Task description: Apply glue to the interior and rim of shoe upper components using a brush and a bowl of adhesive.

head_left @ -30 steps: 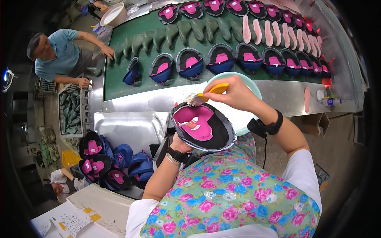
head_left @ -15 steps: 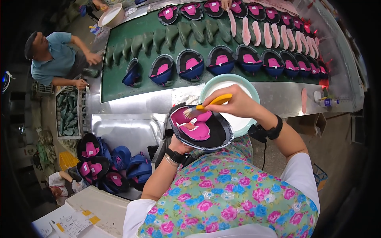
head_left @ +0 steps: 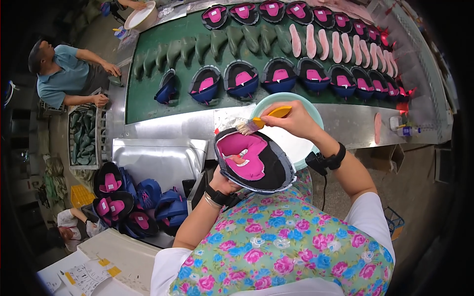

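Note:
My left hand (head_left: 224, 182) grips a dark shoe upper (head_left: 273, 165) from below and its left side, holding it tilted with the pink lining facing up. In my right hand (head_left: 292, 120) is a paintbrush (head_left: 257, 124) with a yellow handle. Its pale bristles rest at or just over the upper's far rim; actual contact is hard to make out. Behind my right wrist stands a pale green basin (head_left: 316, 111) of white liquid, partly hidden by my hand and the upper.
Rows of shoe uppers (head_left: 240, 81), dark green shoe lasts (head_left: 218, 45) and pink insoles (head_left: 347, 48) cover the green belt (head_left: 148, 111). Blue uppers (head_left: 149, 193) lie piled on a metal tray (head_left: 158, 153) at left. A person (head_left: 64, 74) handles lasts beside a crate (head_left: 102, 133).
The brush has moved from inside the pink lining to the upper's far rim. The upper has shifted slightly right. A hand at the far row of uppers has gone; the rows have slid slightly right.

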`<state>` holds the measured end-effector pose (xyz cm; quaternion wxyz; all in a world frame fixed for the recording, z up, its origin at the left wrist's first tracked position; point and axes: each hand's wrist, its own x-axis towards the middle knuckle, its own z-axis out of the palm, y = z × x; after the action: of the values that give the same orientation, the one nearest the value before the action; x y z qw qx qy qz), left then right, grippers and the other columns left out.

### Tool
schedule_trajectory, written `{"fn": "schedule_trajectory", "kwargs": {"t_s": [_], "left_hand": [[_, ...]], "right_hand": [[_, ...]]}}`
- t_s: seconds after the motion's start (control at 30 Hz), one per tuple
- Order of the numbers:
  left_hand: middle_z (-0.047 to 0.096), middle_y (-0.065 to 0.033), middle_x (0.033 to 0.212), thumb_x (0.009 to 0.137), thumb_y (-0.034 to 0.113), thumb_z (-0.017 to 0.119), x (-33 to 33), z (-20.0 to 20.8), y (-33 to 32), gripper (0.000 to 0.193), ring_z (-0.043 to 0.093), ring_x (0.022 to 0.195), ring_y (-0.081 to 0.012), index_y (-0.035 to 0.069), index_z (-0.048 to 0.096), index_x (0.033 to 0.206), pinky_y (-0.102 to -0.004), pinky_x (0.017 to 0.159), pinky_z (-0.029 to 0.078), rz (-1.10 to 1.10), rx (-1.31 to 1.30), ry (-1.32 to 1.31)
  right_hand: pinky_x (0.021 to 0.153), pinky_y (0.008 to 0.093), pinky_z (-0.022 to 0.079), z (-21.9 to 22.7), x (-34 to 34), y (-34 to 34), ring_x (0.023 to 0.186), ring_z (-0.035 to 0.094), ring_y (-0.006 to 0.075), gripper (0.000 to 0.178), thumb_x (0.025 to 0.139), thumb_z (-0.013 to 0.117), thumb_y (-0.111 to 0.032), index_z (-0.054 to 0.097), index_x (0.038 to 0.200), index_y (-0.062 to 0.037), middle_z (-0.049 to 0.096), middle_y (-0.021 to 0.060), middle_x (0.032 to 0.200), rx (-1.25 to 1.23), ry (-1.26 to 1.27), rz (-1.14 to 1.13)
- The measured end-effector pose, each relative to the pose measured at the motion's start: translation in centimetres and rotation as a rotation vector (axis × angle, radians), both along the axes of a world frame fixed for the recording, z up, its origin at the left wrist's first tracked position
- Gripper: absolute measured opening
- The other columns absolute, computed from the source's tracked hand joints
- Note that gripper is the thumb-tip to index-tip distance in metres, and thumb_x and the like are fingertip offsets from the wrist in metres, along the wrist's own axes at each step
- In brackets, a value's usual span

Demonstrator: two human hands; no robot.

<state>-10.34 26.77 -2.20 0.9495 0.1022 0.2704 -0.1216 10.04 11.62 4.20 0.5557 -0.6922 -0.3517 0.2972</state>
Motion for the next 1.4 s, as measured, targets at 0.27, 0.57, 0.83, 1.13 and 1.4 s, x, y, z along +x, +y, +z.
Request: {"fn": "schedule_trajectory", "kwargs": {"t_s": [0.27,0.57,0.83,1.13,1.4], "left_hand": [[0.063,-0.0131,0.083,0.081,0.007,0.053,1.4,4.0,0.1,0.016,0.065,0.07,-0.0249,0.002,0.057,0.096,-0.037,0.06,0.057,0.115,0.111,0.239],[0.06,-0.008,0.098,0.09,0.025,0.047,-4.8,-1.9,10.6,0.026,0.057,0.081,-0.0214,0.008,0.055,0.109,-0.0337,0.062,0.046,0.347,0.289,0.144],[0.058,-0.0106,0.105,0.094,0.014,0.044,-9.5,-12.9,30.1,0.024,0.058,0.093,-0.0248,0.005,0.049,0.116,-0.0406,0.08,0.049,0.837,0.725,0.056],[0.039,-0.0143,0.132,0.084,-0.007,0.048,2.3,-24.4,46.2,0.071,0.053,0.11,-0.0331,0.024,0.018,0.14,-0.0474,0.091,0.049,1.066,0.638,0.023],[0.056,-0.0204,0.108,0.074,0.014,0.063,-8.1,-17.1,50.1,0.058,0.052,0.104,-0.0341,0.008,0.047,0.129,-0.0446,0.092,0.041,0.207,2.401,0.898]], "right_hand": [[0.048,0.0263,0.05,-0.2,0.7,0.7,0.049,0.061,0.0142,0.028,0.077,0.063,-0.022,0.065,0.07,0.0045,0.064,0.0088,0.058,-0.266,0.026,-0.162],[0.038,0.0237,0.042,0.2,1.6,1.5,0.042,0.056,0.0133,0.028,0.084,0.058,-0.02,0.061,0.07,0.0045,0.059,0.0099,0.054,-0.275,0.194,-0.296],[0.036,0.0236,0.041,-2.6,0.9,5.7,0.042,0.054,0.0142,0.021,0.084,0.057,-0.015,0.057,0.074,0.0031,0.059,0.0101,0.06,-0.168,0.311,-0.462],[0.041,0.0262,0.043,-5.7,-3.9,13.8,0.045,0.055,0.0156,0.026,0.087,0.055,-0.015,0.059,0.073,0.0063,0.059,0.0123,0.059,-0.358,0.284,-0.532],[0.052,0.0277,0.044,1.7,-8.7,27.1,0.053,0.056,0.0162,0.026,0.089,0.054,-0.023,0.058,0.081,0.0017,0.061,0.0113,0.066,-0.55,0.149,-0.301]]}}
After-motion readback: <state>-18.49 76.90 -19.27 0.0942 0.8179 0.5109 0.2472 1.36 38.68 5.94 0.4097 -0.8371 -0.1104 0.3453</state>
